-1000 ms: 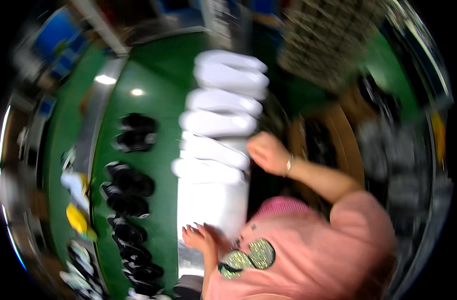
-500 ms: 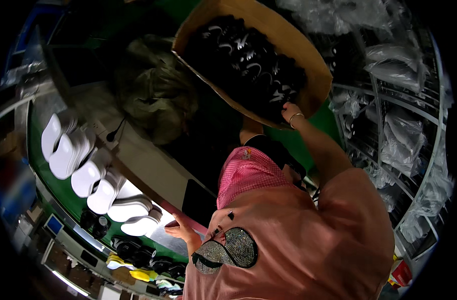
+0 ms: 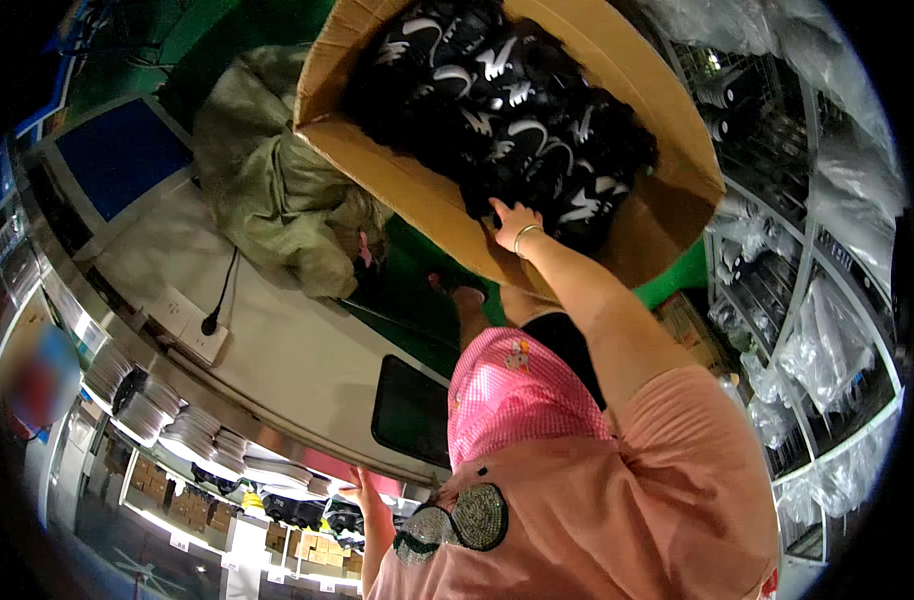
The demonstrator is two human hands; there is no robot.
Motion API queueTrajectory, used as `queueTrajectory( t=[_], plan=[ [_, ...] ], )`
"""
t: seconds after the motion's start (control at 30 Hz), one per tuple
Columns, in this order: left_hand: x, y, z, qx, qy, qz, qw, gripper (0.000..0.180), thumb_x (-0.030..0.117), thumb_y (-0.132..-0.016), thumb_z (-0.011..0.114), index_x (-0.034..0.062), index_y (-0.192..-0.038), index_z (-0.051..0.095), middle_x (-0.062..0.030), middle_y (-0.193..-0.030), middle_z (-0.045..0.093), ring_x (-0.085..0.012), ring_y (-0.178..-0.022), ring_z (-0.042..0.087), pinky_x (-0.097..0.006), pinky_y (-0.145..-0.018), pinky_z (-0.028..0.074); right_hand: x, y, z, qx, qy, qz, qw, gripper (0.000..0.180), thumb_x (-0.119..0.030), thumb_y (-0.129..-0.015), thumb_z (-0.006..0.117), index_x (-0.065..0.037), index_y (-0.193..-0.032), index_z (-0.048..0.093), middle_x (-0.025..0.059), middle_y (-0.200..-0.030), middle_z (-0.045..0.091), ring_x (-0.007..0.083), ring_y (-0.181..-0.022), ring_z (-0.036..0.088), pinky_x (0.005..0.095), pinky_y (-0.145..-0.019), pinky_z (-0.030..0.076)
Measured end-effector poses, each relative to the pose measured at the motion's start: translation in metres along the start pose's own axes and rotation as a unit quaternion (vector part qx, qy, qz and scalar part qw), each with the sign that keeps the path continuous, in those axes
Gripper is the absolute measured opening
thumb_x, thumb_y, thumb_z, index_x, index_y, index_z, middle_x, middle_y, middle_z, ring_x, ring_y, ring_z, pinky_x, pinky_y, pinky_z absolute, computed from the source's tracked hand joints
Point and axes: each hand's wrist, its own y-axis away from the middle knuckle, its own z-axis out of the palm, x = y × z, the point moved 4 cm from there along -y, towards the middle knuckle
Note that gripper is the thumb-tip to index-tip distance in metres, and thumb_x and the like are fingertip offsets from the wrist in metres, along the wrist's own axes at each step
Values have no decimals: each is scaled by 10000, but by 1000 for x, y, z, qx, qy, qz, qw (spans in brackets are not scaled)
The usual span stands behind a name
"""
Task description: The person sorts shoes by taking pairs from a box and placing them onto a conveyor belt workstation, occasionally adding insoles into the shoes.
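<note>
Many black shoe uppers [image 3: 522, 135] with white curved marks fill a large brown cardboard box [image 3: 407, 195]. My right hand [image 3: 518, 224], with a bangle on its wrist, reaches over the box's near side. Its fingers are apart and touch the uppers at the near edge of the pile; the fingertips are partly lost against the black. My left hand [image 3: 365, 494] is at the edge of the white worktable [image 3: 307, 360], fingers stretched out and nothing visible in them.
An olive cloth sack [image 3: 277, 180] slumps left of the box. White shoe soles [image 3: 192, 438] stand in a row beyond the table edge. A cable plugs into a socket [image 3: 202, 340] on the table side. Wire racks with plastic-wrapped bundles [image 3: 827, 335] line the right.
My right hand has moved left along the near edge of the pile. The view has shifted, so the box looks larger and the row of soles sits lower. My left hand stays by the table edge.
</note>
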Motion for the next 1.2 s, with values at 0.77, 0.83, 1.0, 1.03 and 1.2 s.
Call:
queueTrajectory(
  t=[0.77, 0.83, 1.0, 1.03, 1.2],
  plan=[
    [-4, 9, 23, -59, 101, 52, 992, 906, 290, -741, 597, -21, -1263, -76, -147, -1341, 130, -259, -1214, 178, -363, -984, 190, -23, 145, -33, 56, -373, -247, 892, 485, -294, -638, 697, -9, -997, 539, 68, -906, 585, 153, -828, 530, 281, -780, 412],
    [-11, 12, 16, -68, 137, 63, 986, 900, 282, -745, 594, -20, -1264, -77, -147, -1340, 135, -261, -1214, 179, -364, -983, 192, -56, 204, -34, 118, -287, -282, 908, 469, -289, -644, 699, -4, -984, 545, 65, -907, 586, 137, -820, 532, 274, -779, 415],
    [7, 27, -6, -92, 247, 105, 959, 885, 259, -754, 588, -17, -1267, -78, -149, -1338, 146, -267, -1213, 181, -365, -980, 197, -143, 350, -12, 195, -94, -500, 839, 373, -330, -631, 691, -30, -834, 606, 99, -789, 598, 181, -686, 566, 298, -666, 449],
    [16, 33, -13, -102, 284, 117, 946, 882, 255, -756, 587, -17, -1267, -79, -149, -1337, 149, -268, -1213, 182, -366, -979, 198, -160, 377, -9, 253, 17, -563, 787, 358, -333, -615, 699, -32, -787, 607, 101, -724, 572, 206, -637, 553, 309, -625, 445],
    [-10, 61, -67, -67, 602, 227, 763, 844, 234, -749, 570, 84, -1301, -51, -157, -1323, 100, -285, -1225, 142, -406, -948, 233, -252, 472, 111, 255, 308, -775, 489, 298, -390, -605, 672, -117, -699, 599, 60, -582, 453, 223, -564, 486, 330, -542, 380]
  ],
)
